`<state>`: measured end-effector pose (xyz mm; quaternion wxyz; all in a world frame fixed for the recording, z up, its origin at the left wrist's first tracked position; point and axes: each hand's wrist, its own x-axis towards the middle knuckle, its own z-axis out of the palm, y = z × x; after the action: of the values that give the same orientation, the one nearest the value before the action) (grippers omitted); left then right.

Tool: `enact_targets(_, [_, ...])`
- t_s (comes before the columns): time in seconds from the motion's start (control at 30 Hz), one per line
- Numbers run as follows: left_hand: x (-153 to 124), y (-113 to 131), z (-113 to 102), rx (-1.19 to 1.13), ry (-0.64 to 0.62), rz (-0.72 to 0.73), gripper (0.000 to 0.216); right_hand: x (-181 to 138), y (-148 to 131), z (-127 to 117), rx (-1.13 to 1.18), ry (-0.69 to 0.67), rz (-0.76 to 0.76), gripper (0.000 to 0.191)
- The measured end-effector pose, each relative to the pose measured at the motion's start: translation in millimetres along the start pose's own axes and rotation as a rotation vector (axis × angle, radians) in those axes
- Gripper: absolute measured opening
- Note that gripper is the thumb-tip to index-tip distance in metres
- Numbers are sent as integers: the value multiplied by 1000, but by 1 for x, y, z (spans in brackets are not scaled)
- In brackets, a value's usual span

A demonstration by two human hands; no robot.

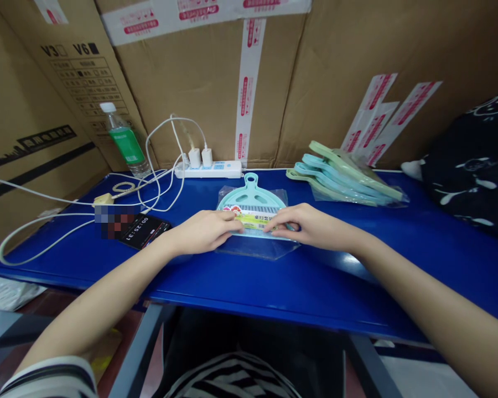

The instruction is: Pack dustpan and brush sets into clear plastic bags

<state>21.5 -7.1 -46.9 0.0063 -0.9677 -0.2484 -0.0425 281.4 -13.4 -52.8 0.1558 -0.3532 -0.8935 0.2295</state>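
Note:
A light blue dustpan lies flat on the blue table, its looped handle pointing away from me. Clear plastic wrapping spreads around and under its near edge. Across the front of the dustpan is a yellow, white and red printed label. At the label's left end my left hand has its fingers closed, the fingertips on the print. My right hand is bent over the right end, its thumb and fingers pinched at the label's lower corner. Part of the dustpan's front is hidden by the label and my fingers.
Several green and light blue bagged dustpans are stacked at the back right. A power strip with white cables, a water bottle and a phone occupy the left. Cardboard walls the back; a dark patterned bag sits far right.

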Motion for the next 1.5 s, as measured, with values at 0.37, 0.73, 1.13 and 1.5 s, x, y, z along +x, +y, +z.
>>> enact_targets(0.37, [0,-2,-1,10,-37,44,45,0,7,-1,-89,-59,-124,29])
enact_targets(0.73, [-3,-3,-3,-23,-33,47,42,-1,8,-1,-118,-73,-168,32])
enact_targets(1.13, [-5,-1,-9,-28,-100,43,40,-2,3,-5,-150,-101,-121,31])
enact_targets(1.5, [-4,4,-15,27,-194,4,47,-4,-1,-6,-153,-103,-101,33])
